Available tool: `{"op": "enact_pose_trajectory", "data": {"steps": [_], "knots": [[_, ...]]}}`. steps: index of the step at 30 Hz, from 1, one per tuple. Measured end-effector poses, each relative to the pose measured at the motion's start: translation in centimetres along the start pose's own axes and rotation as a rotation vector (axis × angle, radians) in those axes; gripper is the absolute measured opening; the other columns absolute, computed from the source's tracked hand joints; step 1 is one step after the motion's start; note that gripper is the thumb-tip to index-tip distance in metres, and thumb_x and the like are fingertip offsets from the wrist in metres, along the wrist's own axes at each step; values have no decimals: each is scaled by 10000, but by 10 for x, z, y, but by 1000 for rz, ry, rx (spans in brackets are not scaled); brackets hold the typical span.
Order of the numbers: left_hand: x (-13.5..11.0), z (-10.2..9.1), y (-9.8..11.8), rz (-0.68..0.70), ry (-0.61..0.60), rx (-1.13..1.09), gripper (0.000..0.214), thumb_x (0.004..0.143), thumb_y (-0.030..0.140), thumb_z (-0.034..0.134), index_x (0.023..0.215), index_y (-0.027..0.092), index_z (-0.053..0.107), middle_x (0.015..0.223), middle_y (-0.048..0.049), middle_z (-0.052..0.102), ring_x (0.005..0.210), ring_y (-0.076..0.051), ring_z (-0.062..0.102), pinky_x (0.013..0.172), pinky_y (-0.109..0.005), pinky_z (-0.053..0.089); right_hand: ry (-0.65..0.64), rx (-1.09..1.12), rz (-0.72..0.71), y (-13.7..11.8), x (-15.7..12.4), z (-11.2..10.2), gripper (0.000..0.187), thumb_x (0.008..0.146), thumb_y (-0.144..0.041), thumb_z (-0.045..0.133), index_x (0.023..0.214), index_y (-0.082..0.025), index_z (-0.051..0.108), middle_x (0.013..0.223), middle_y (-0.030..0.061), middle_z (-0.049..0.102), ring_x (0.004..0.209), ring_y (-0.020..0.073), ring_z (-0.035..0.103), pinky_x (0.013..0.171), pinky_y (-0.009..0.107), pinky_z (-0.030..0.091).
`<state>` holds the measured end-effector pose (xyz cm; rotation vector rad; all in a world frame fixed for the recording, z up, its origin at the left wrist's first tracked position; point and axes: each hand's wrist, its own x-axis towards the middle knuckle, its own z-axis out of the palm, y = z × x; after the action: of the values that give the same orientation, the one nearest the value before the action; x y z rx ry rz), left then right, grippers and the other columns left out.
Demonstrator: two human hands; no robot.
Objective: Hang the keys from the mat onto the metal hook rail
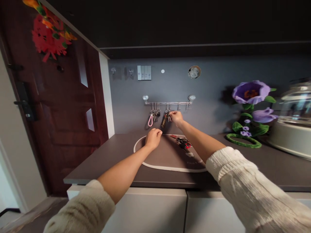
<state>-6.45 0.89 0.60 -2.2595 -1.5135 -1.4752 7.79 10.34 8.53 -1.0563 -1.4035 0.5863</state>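
My right hand [176, 118] is raised to the hook rail [170, 103] on the grey wall, its fingers pinched on a bunch of keys [169, 117] just below a hook. A dark strap tag with gold lettering [164, 120] hangs from that bunch. Lower and to the left, my left hand [154, 138] hovers over the mat with fingers curled together; whether anything is in them is hidden. More keys [156, 114] with a pink loop [150, 120] hang on the rail's left hooks. A pile of keys with red and black pieces [184, 142] lies on the brown mat [165, 161].
Purple artificial flowers [251, 94] stand at the right, beside a clear-domed appliance [295, 119]. A dark shelf [194, 26] overhangs the counter [97, 165]. At the left is a brown door [73, 129] with a black handle. A switch panel [144, 72] sits above the rail.
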Motion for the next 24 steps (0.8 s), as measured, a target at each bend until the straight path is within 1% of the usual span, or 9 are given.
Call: {"op": "enact_pose_trajectory", "data": {"steps": [4, 7, 10, 15, 18, 24], "knots": [[0, 0, -1, 7, -21, 8, 212, 804, 212, 448, 773, 165, 652, 769, -45, 603, 729, -141, 528, 707, -258, 401, -30, 80, 36, -7, -9, -3, 102, 683, -141, 508, 582, -146, 519, 491, -26, 497, 443, 54, 434, 478, 172, 394], [-1, 0, 0, 34, -37, 18, 211, 806, 215, 447, 784, 170, 652, 769, -43, 604, 736, -141, 526, 707, -255, 397, -59, 174, 88, -13, -16, -7, 140, 683, -53, 469, 580, -146, 485, 543, -17, 523, 469, 48, 470, 526, 177, 431], [-3, 0, 1, 55, -50, 34, 214, 809, 213, 444, 791, 170, 653, 772, -43, 601, 740, -140, 526, 710, -252, 396, -61, 200, 110, -19, -22, -12, 164, 690, -14, 448, 594, -143, 477, 551, -12, 527, 470, 46, 480, 542, 181, 443], [-6, -3, 5, 92, -70, 57, 223, 815, 219, 438, 799, 170, 655, 785, -45, 603, 757, -143, 528, 721, -253, 396, -48, 136, 115, -28, -29, -25, 148, 692, -19, 471, 608, -138, 496, 532, -17, 524, 477, 56, 485, 543, 191, 441], [-8, -4, 9, 113, -80, 63, 229, 820, 219, 430, 809, 173, 655, 801, -45, 607, 774, -142, 530, 730, -251, 396, -45, 123, 126, -35, -34, -34, 120, 702, -36, 493, 638, -136, 507, 555, -10, 547, 495, 61, 502, 545, 190, 443], [-11, -5, 19, 127, -118, 44, 207, 810, 222, 454, 823, 175, 655, 812, -44, 608, 779, -143, 536, 740, -258, 404, -102, 163, 132, -46, -46, -54, 96, 754, -61, 495, 698, -137, 514, 639, 24, 599, 538, 69, 551, 552, 188, 454]]}}
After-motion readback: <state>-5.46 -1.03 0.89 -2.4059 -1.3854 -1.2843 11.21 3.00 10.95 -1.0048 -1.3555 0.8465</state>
